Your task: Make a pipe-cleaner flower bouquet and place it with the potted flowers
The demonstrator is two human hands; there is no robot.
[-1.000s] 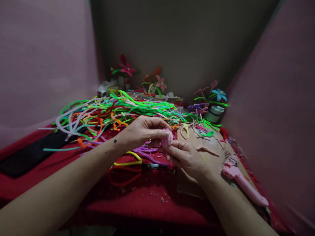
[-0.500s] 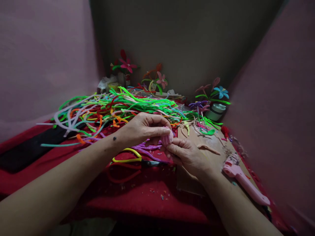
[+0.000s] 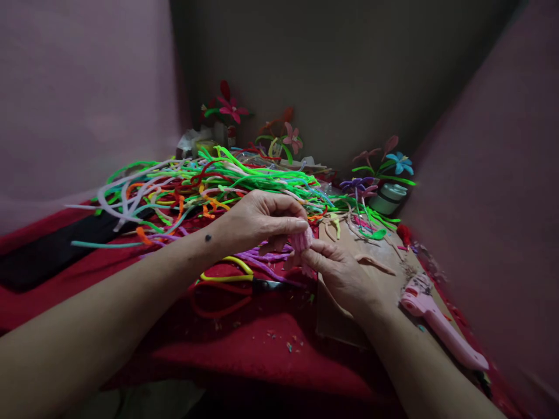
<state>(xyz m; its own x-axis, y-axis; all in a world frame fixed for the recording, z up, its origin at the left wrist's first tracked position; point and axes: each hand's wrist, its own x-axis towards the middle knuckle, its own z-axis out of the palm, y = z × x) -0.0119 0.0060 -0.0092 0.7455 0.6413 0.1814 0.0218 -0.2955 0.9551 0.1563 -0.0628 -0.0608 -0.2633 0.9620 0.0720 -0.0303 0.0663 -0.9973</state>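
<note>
Between my two hands is a small pink piece of fuzzy pipe cleaner point(image 3: 301, 240), bent into closely packed rows. The thumb and fingers of my left hand point(image 3: 273, 221) pinch its upper end. Lower down, my right hand point(image 3: 334, 265) grips the bottom of the same piece with thumb and forefinger; the fingertips behind it are partly hidden. Below my left wrist lie scissors with yellow and red handles point(image 3: 229, 278), next to loose purple pipe cleaners point(image 3: 266, 265). Under my right hand is a brown cardboard sheet point(image 3: 338, 323).
A big tangle of coloured pipe cleaners point(image 3: 244, 177) covers the back of the red cloth point(image 3: 244, 361). At the right rests a pink glue gun point(image 3: 441, 323). Finished flowers, such as a blue one point(image 3: 399, 163), stand behind, near a grey-green jar point(image 3: 388, 198). A black strip point(image 3: 56, 250) lies left.
The view has shifted slightly, so most things appear a little higher and to the right. Both hands keep their pinch on the pink pipe cleaner, and more of its rows show.
</note>
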